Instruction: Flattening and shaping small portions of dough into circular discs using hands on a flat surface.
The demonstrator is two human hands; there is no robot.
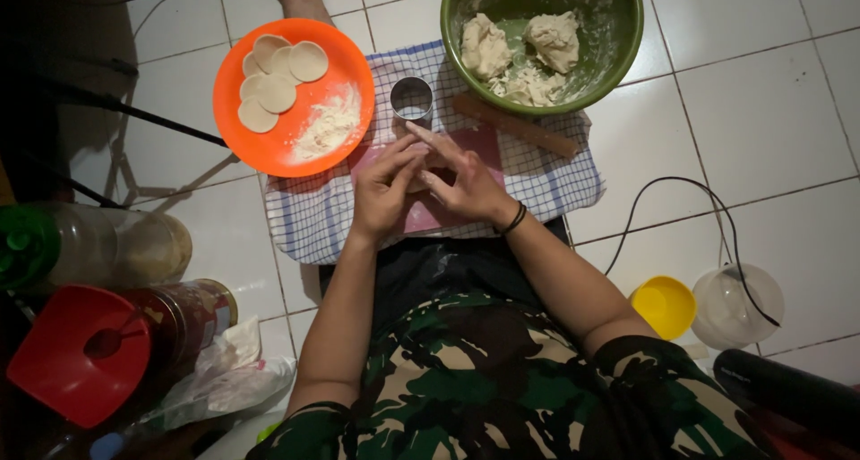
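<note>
Both hands, left [383,191] and right [466,184], pinched dough [419,184] between them on the board [484,146]; cutter [411,98] lay at twelve o'clock.

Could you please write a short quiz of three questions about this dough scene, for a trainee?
1. True or false: the orange plate holds round dough discs and a heap of flour.
2. Where does the metal ring cutter stand? A) inside the green bowl B) on the checked cloth, between plate and bowl C) on the bare tiles
3. Fill in: the wooden rolling pin lies beside the ____ bowl.

Key
1. True.
2. B. The left hand and the right hand work together just in front of it, over a pink board.
3. Green.
</note>
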